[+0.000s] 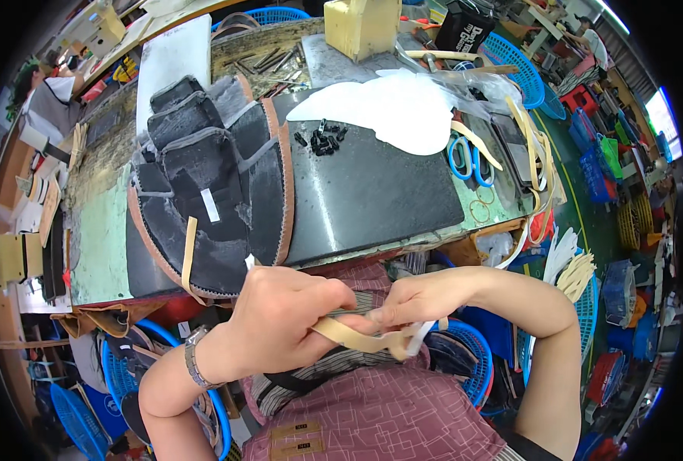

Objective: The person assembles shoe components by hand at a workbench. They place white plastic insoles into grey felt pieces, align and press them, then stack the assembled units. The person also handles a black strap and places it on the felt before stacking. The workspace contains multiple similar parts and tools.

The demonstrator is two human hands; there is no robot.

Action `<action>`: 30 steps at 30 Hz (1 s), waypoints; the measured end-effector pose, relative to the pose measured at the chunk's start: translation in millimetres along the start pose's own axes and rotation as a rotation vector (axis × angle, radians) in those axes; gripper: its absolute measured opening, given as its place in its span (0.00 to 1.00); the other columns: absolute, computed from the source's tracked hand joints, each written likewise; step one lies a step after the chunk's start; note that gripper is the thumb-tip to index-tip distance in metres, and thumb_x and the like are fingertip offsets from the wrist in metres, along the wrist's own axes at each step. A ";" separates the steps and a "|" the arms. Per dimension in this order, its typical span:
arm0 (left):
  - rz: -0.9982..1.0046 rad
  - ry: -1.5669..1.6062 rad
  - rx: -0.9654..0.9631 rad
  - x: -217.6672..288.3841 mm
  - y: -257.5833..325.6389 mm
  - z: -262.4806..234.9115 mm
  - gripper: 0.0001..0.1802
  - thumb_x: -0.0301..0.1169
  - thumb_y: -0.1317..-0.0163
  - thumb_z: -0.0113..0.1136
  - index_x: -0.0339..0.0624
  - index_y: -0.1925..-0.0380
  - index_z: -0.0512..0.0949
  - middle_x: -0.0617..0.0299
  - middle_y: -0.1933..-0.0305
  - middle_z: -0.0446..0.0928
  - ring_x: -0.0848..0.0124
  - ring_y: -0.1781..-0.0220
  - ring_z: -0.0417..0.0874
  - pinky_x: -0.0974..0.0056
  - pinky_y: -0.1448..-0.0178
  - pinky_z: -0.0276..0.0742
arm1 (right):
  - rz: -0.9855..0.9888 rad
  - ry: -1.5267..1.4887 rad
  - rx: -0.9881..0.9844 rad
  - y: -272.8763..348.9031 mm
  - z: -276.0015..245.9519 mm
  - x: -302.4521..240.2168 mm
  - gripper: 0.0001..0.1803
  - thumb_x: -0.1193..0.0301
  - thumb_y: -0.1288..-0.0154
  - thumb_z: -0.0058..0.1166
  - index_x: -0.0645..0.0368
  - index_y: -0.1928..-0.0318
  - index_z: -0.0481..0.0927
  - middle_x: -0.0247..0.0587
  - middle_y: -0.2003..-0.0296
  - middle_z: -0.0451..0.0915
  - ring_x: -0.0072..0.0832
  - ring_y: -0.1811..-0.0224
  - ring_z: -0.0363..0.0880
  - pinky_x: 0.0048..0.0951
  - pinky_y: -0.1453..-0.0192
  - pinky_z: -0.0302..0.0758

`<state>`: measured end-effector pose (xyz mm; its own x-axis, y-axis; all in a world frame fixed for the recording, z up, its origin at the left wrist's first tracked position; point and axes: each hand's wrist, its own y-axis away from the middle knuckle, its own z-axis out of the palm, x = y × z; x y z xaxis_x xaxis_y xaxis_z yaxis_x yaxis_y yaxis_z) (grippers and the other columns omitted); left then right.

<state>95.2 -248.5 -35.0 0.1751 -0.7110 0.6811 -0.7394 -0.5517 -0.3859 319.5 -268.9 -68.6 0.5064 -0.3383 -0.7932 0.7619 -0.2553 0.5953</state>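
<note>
Close in front of my body, my left hand is closed round a narrow tan strip, a loop of which hangs below the fingers. My right hand pinches in toward the left one, at the same strip; the fingertips partly hide each other. A white piece shows at the strip's right end. Just beyond my left hand lies a black, bag-like piece with several stacked pockets and brown zigzag-cut edging. Another tan strip rests on its near edge, and a small white label sits in its middle.
A dark slab bears small black parts and a white sheet. Blue-handled scissors and long tan strips lie to the right. Blue baskets stand below the table edge. Another person sits far left.
</note>
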 end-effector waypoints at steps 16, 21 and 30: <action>-0.764 0.524 -0.351 -5.4 12.6 47.9 0.34 0.41 0.44 0.62 0.35 0.44 0.60 0.52 0.69 0.79 0.62 0.65 0.82 0.64 0.63 0.74 | -0.247 -0.262 0.833 -14.5 20.4 26.6 0.11 0.66 0.36 0.55 0.62 0.68 0.74 0.26 0.79 0.72 0.11 0.76 0.66 0.18 0.74 0.63; -0.868 0.632 -0.180 -16.4 21.7 86.8 0.23 0.39 0.41 0.59 0.33 0.53 0.68 0.58 0.72 0.77 0.72 0.69 0.78 0.68 0.65 0.72 | -0.401 -0.560 0.966 -16.2 34.0 40.4 0.07 0.73 0.36 0.54 0.63 0.61 0.72 0.28 0.73 0.74 0.10 0.73 0.69 0.15 0.71 0.66; -0.985 1.409 -0.211 -22.2 33.5 116.4 0.09 0.34 0.35 0.53 0.39 0.64 0.75 0.74 0.81 0.66 0.87 0.83 0.58 0.79 0.81 0.50 | -0.724 -1.047 0.938 -19.8 56.8 78.9 0.16 0.79 0.42 0.57 0.60 0.54 0.70 0.36 0.65 0.79 0.22 0.61 0.78 0.23 0.55 0.74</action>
<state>142.2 -302.0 -135.5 0.0049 0.7900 0.6130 -0.7981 -0.3663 0.4784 321.4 -342.0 -135.7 -0.6333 -0.2498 -0.7324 -0.0025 -0.9458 0.3248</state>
